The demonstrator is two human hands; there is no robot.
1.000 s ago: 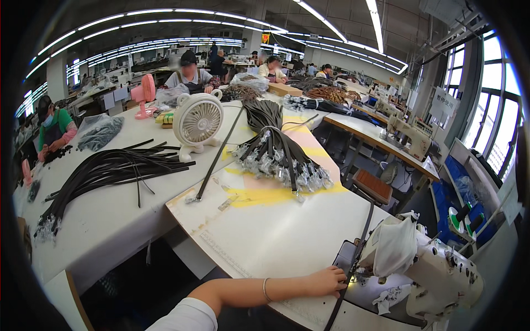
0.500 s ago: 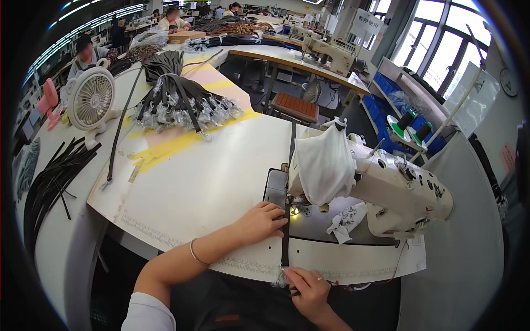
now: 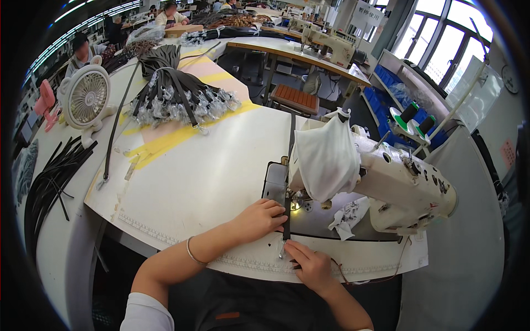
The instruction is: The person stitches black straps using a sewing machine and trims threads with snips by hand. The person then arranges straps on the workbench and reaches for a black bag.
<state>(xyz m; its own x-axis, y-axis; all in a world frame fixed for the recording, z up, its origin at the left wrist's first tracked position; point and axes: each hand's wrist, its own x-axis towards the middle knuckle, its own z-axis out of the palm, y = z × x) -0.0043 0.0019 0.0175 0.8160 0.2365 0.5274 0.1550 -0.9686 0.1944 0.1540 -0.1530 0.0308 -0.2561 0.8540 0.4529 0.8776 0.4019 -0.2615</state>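
A long black strap [image 3: 291,129] runs front to back through the white sewing machine [image 3: 403,174], whose head is draped in white cloth [image 3: 326,154]. My left hand [image 3: 259,222] presses on the strap just before the lit needle area, fingers bent and close together, beside a dark metal guide plate [image 3: 274,181]. My right hand [image 3: 309,265] is closed at the strap's near end, where a small silver fitting [image 3: 281,252] shows; part of its grip is hidden. A crumpled white rag [image 3: 348,218] lies under the machine's arm.
Bundled straps with silver fittings [image 3: 182,102], loose straps [image 3: 49,182] and a white fan [image 3: 85,99] lie on the adjoining tables. Co-workers [image 3: 83,55] sit behind. At right are thread cones [image 3: 408,113], blue bins [image 3: 389,80] and a brown-topped stool [image 3: 293,98].
The view has swung right and down since a second ago. My right hand has appeared at the strap's near end and moved forward along with it, toward the machine.
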